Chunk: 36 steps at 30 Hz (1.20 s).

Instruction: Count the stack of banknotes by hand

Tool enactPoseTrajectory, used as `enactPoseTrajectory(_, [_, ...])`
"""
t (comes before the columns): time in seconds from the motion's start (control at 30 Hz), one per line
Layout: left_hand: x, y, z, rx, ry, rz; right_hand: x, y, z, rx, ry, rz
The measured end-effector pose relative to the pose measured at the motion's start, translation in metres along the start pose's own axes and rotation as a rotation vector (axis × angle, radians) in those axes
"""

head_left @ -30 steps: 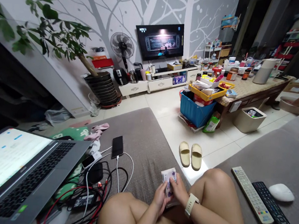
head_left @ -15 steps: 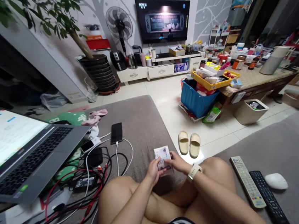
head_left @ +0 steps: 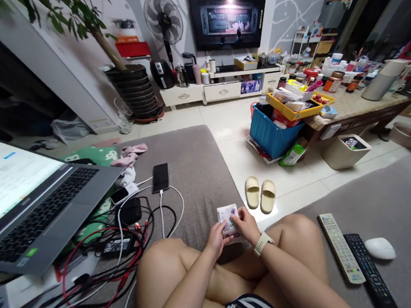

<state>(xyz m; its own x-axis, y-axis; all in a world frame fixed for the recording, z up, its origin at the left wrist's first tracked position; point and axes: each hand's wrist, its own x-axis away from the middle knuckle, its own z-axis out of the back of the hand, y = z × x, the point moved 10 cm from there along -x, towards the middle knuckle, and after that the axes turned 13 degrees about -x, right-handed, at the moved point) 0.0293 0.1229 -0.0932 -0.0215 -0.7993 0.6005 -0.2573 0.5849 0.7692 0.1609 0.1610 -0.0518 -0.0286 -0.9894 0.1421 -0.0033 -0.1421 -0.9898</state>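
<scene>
A small stack of pale banknotes (head_left: 227,220) sits between my two hands, above my crossed legs. My left hand (head_left: 216,239) grips its lower left side, with the fingers curled around the edge. My right hand (head_left: 244,222) presses on its upper right part, with the fingers over the top note. A cream watch (head_left: 263,244) circles my right wrist. The lower notes are partly hidden by my fingers.
On the grey sofa, a phone (head_left: 161,177) charges beside a tangle of cables (head_left: 122,243) and an open laptop (head_left: 34,207) at left. Two remote controls (head_left: 341,247) and a white mouse (head_left: 380,248) lie at right. Slippers (head_left: 259,194) stand on the floor beyond.
The view has tilted down, so the room sits higher in the frame. The banknotes now lie flatter between my hands, and my right hand has moved over their top.
</scene>
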Motion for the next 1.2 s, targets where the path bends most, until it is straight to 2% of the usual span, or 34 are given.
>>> enactPoseTrajectory(0.1, [0.005,0.001,-0.001,-0.013,-0.019,-0.009,0.013,0.001,-0.003,-0.005,0.003,0.008])
enactPoseTrajectory(0.2, [0.021,-0.003,-0.001,-0.026,-0.041,-0.010,0.030,0.003,-0.007,-0.048,-0.017,0.014])
enactPoseTrajectory(0.33, [0.058,-0.016,-0.001,-0.026,-0.062,-0.014,0.059,0.003,-0.008,-0.119,-0.034,0.037])
enactPoseTrajectory(0.43, [0.093,-0.018,-0.005,0.026,-0.110,-0.033,0.082,-0.009,-0.009,-0.278,-0.047,0.063])
enactPoseTrajectory(0.53, [0.130,-0.004,-0.010,0.081,-0.154,-0.088,0.103,-0.037,-0.013,-0.448,-0.093,0.080])
enactPoseTrajectory(0.7, [0.190,0.033,-0.023,0.050,-0.228,-0.185,0.143,-0.110,-0.011,-0.522,-0.183,0.189])
enactPoseTrajectory(0.8, [0.221,0.046,-0.040,0.014,-0.289,-0.216,0.171,-0.147,0.001,-0.554,-0.196,0.237])
enactPoseTrajectory(0.9, [0.248,0.050,-0.057,-0.011,-0.320,-0.242,0.199,-0.172,0.018,-0.585,-0.165,0.278])
enactPoseTrajectory(1.03, [0.279,0.043,-0.066,-0.057,-0.249,-0.301,0.234,-0.184,0.028,-0.616,-0.140,0.295])
enactPoseTrajectory(1.2, [0.304,0.028,-0.051,-0.053,-0.028,-0.402,0.262,-0.184,0.024,-0.574,-0.136,0.350])
